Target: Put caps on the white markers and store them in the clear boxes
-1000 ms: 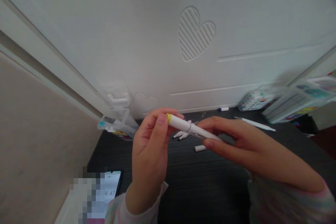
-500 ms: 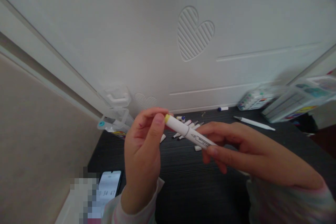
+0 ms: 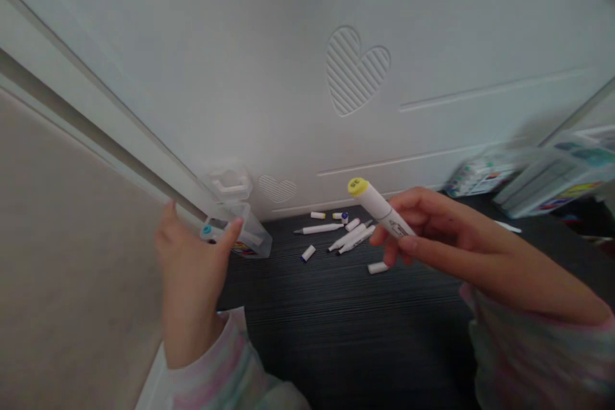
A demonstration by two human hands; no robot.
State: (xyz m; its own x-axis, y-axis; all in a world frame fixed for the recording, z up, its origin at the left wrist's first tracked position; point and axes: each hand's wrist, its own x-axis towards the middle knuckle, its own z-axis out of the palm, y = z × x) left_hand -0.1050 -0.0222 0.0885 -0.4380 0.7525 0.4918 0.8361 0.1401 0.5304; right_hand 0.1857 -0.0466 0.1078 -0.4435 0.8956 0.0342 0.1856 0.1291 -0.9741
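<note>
My right hand [image 3: 432, 234] pinches a white marker with a yellow cap [image 3: 377, 205], held up over the dark table [image 3: 346, 320] with the yellow end pointing up and left. My left hand [image 3: 189, 269] is out to the left, fingers spread, thumb and fingers reaching round a clear plastic marker case [image 3: 235, 234] that stands by the wall. It touches the case's near end. Between my hands, several loose white markers and caps [image 3: 346, 237] lie on the table.
A white panel with a ribbed heart [image 3: 355, 70] rises behind the table. At the right stand clear marker cases [image 3: 552, 176] and a pack of coloured markers [image 3: 475, 179]. A beige wall [image 3: 62, 256] runs along the left.
My left hand let go of the marker's yellow end and moved left to the clear case. My right hand raised the marker to the right. The view shifted; the phone is out of sight.
</note>
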